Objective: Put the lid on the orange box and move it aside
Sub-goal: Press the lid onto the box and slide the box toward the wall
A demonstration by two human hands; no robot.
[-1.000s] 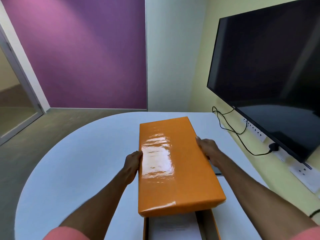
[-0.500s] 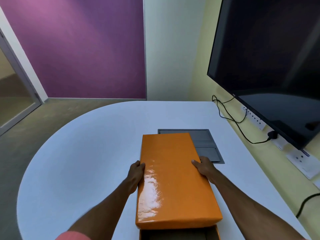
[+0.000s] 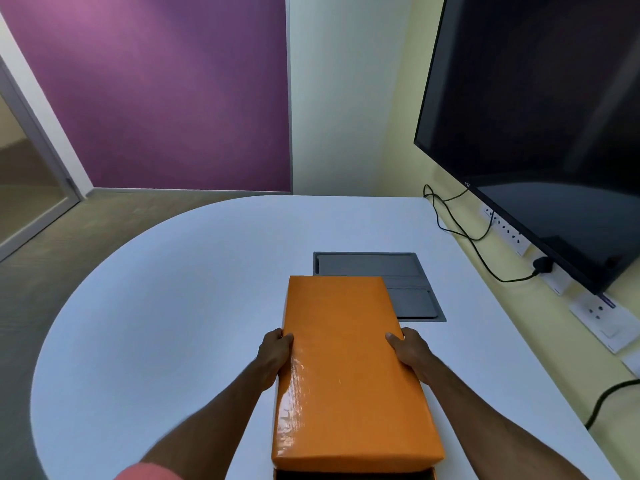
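Observation:
A glossy orange lid [image 3: 346, 368] lies lengthwise in front of me, held flat over the orange box. Only a dark strip of the box's near end [image 3: 353, 474] shows under the lid's near edge at the bottom of the view. My left hand [image 3: 275, 355] grips the lid's left long side and my right hand [image 3: 410, 351] grips its right long side, both about halfway along. The lid's far end overlaps a grey panel in the table.
The white table [image 3: 173, 323] has a rounded far edge, with floor beyond. A grey recessed panel [image 3: 412, 289] sits in the tabletop behind the lid. On the right hang a large black screen [image 3: 547, 133], wall sockets [image 3: 505, 233] and black cables [image 3: 460, 230].
The lid has come toward me and lower over the box, covering almost all of its open inside. Both hands moved with it, and the grey panel came into sight.

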